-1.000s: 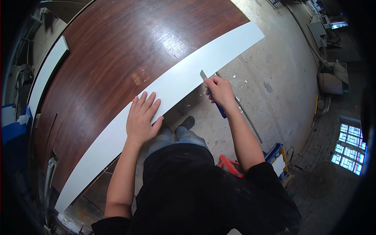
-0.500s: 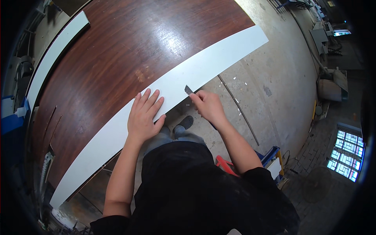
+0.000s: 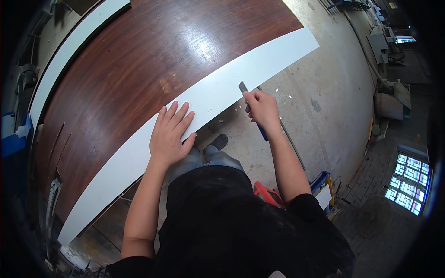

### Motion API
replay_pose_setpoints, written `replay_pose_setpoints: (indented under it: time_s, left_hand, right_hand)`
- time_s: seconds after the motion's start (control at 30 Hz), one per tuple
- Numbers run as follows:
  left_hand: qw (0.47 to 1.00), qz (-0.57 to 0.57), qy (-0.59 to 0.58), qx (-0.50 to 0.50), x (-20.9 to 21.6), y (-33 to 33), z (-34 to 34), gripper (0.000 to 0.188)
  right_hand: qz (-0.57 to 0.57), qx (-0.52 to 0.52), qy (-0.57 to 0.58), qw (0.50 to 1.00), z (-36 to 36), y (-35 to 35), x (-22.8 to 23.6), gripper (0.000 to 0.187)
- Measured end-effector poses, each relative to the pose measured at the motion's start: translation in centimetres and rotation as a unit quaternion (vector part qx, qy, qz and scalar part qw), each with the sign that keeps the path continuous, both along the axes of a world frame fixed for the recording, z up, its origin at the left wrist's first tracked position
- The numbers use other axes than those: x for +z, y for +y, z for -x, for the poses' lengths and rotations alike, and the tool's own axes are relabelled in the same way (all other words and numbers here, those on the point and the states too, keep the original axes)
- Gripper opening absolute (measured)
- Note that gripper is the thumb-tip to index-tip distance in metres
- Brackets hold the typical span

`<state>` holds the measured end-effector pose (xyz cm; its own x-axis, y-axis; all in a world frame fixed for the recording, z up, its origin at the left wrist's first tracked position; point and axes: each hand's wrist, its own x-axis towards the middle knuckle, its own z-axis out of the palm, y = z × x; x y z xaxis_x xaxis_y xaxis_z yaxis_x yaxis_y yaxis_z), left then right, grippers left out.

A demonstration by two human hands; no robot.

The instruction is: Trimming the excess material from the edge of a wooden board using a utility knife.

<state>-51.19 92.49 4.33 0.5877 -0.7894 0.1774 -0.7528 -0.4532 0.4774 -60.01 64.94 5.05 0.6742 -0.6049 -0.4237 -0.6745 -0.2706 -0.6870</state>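
A long white board [image 3: 218, 97] lies along the near edge of a dark brown wood-grain table [image 3: 139, 55]. My left hand [image 3: 171, 132] rests flat on the board, fingers spread. Farther right, my right hand [image 3: 264, 110] is closed round the blue handle of a knife [image 3: 243, 87] with a flat grey blade. The blade's tip points up and away over the board's near edge; whether it touches is hard to tell. Small crumbs or shavings lie on the board between my hands.
Another white board [image 3: 69, 60] lies at the table's far left side. A thin rod [image 3: 292, 143] and white scraps are on the concrete floor [image 3: 324, 88]. By my right elbow are a red tool handle [image 3: 267, 194] and a blue-and-yellow item [image 3: 322, 183].
My right hand and the knife have moved right and slightly away along the board's near edge. My left hand stays put. The far white board's end has shifted up and right.
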Motion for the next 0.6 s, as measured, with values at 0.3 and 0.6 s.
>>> replay_pose_setpoints:
  time_s: [0.3, 0.6]
  left_hand:
    - [1.0, 0.001, 0.006, 0.001, -0.1, 0.0, 0.0, 0.055]
    - [1.0, 0.002, 0.007, -0.003, -0.1, 0.0, -0.1, 0.056]
  right_hand:
    - [-0.006, -0.001, 0.021, 1.0, 0.0, 0.3, 0.3, 0.037]
    - [0.026, 0.016, 0.01, 0.999, 0.1, 0.3, -0.4, 0.037]
